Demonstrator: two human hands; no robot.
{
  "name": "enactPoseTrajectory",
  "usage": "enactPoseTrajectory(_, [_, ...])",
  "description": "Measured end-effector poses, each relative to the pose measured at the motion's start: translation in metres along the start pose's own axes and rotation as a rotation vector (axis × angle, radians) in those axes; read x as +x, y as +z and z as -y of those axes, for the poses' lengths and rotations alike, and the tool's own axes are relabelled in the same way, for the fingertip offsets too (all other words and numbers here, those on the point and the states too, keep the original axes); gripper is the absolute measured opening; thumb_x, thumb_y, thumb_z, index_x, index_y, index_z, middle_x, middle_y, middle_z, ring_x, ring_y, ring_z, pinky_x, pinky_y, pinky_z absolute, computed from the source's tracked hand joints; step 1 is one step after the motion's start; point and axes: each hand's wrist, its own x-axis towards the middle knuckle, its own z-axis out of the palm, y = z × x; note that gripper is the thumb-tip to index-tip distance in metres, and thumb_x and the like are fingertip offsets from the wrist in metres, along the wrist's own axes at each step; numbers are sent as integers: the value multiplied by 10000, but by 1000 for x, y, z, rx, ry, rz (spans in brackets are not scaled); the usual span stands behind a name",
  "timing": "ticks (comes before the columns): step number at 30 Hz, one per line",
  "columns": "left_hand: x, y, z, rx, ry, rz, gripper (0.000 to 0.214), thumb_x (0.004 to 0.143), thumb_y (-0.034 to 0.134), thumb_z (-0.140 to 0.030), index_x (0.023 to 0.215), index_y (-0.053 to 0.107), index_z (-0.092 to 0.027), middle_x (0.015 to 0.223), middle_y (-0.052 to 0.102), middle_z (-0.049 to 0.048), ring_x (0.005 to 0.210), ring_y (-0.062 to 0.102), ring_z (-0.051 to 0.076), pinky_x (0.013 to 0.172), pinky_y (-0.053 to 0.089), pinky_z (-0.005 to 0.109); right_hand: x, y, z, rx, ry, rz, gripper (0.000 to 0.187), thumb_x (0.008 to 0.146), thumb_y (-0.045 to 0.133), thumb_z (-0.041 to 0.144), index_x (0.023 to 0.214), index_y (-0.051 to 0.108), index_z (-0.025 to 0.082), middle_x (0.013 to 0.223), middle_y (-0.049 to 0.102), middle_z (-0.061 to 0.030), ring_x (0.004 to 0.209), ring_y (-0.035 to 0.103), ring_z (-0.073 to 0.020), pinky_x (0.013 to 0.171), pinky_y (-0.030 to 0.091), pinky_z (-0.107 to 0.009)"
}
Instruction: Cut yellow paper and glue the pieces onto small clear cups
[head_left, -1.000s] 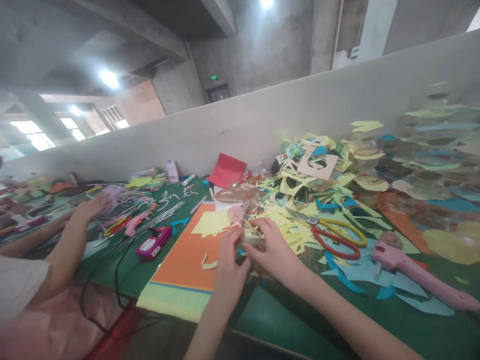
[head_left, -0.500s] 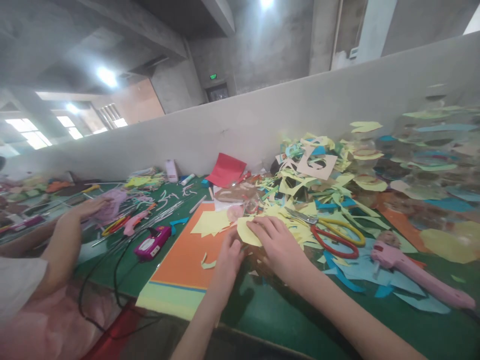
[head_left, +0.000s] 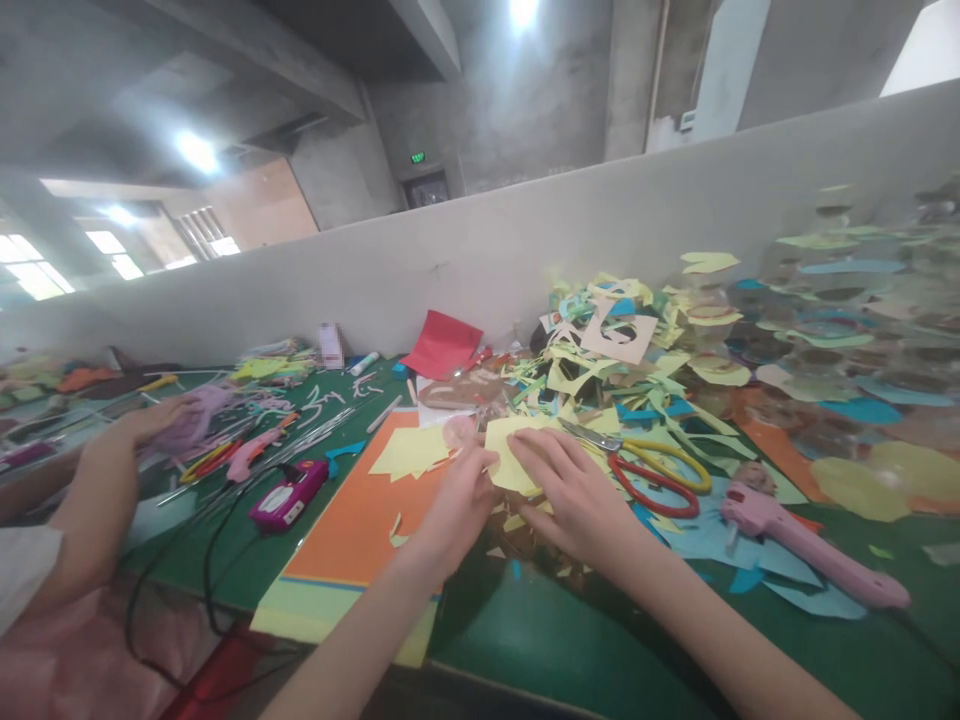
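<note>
Between my two hands is a small piece of pale yellow paper (head_left: 507,458), held above the cluttered table. My left hand (head_left: 466,492) pinches its left edge, the fingertips partly hidden. My right hand (head_left: 561,478) grips the right side, fingers lying over the front of the paper and the thumb below. Just left of my left hand, more yellow paper sheets (head_left: 405,453) rest on an orange sheet (head_left: 360,535). Right of my right hand lie scissors (head_left: 660,490) with red and yellow handles, their blades pointing left.
A pink glue gun (head_left: 817,545) lies on blue paper at the right. Behind my hands rises a heap of paper scraps (head_left: 585,365). Stacked clear cups with paper discs (head_left: 847,320) stand far right. At left are a purple power box (head_left: 289,495) with cords and a co-worker's arm (head_left: 105,480).
The yellow paper has turned and now shows more of its face. My left hand has shifted onto its lower left edge. The whole view has swung slightly to the right.
</note>
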Motion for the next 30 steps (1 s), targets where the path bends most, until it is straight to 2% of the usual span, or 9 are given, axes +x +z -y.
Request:
enactPoseTrajectory(5, [20, 7, 5, 148, -50, -69, 316, 793, 676, -327, 1088, 616, -230, 863, 643, -6, 659, 570, 103, 589, 449, 205, -6, -14, -9, 93, 91, -3, 432, 947, 472, 254, 1360, 489, 125, 1287, 590, -171, 1238, 494, -299, 1010, 487, -485])
enactPoseTrajectory(7, [30, 9, 7, 168, -7, -57, 332, 802, 666, -331, 1113, 612, -227, 890, 670, 8, 690, 605, 117, 607, 468, 210, -11, -20, -20, 25, 161, -48, 385, 953, 438, 226, 1320, 528, 152, 1239, 612, -157, 1201, 519, -295, 997, 482, -499])
enactPoseTrajectory(9, [42, 9, 12, 150, 65, -40, 360, 802, 647, -305, 1150, 607, -218, 1013, 697, 41, 823, 657, 155, 684, 510, 234, -19, -27, -34, -134, 233, -22, 330, 943, 403, 152, 1201, 608, 159, 1182, 635, -164, 1154, 541, -307, 985, 465, -522])
enactPoseTrajectory(13, [62, 1, 26, 158, 172, -112, 425, 793, 603, -280, 1213, 598, -210, 1100, 712, 66, 986, 676, 209, 793, 545, 293, -41, -37, -61, -449, 464, 357, 306, 864, 386, 26, 916, 667, 137, 1091, 648, -230, 1079, 561, -358, 881, 467, -514])
enactPoseTrajectory(15, [67, -3, 32, 213, 205, -124, 415, 800, 601, -297, 1206, 611, -210, 1105, 719, 69, 1031, 670, 230, 832, 547, 322, -53, -36, -68, -519, 587, 502, 269, 871, 407, 49, 889, 663, 129, 1010, 656, -226, 996, 592, -355, 816, 472, -476])
enactPoseTrajectory(17, [68, -6, 35, 268, 230, -125, 399, 810, 608, -314, 1197, 620, -219, 1139, 712, 67, 1082, 655, 244, 872, 540, 343, -61, -32, -72, -533, 652, 577, 233, 909, 432, 116, 911, 665, 114, 962, 661, -207, 937, 615, -346, 774, 471, -445])
enactPoseTrajectory(22, [70, -11, 39, 300, 254, -111, 370, 828, 612, -346, 1174, 614, -217, 1150, 701, 70, 1107, 642, 248, 929, 515, 370, -69, -22, -77, -506, 661, 602, 209, 924, 532, 229, 972, 664, 75, 954, 664, -195, 930, 632, -341, 739, 468, -395])
enactPoseTrajectory(25, [75, -16, 42, 299, 259, -127, 401, 818, 634, -355, 1182, 593, -193, 1154, 694, 90, 1100, 640, 255, 934, 509, 387, -69, -22, -81, -498, 630, 602, 175, 914, 522, 172, 949, 665, 77, 942, 665, -207, 911, 621, -333, 771, 457, -401])
enactPoseTrajectory(30, [79, -20, 45, 349, 315, -150, 431, 804, 685, -349, 1188, 593, -178, 1254, 649, 114, 1208, 580, 254, 981, 480, 376, -65, -25, -83, -472, 577, 578, 174, 890, 468, 99, 849, 636, 115, 923, 649, -223, 869, 587, -323, 805, 446, -426])
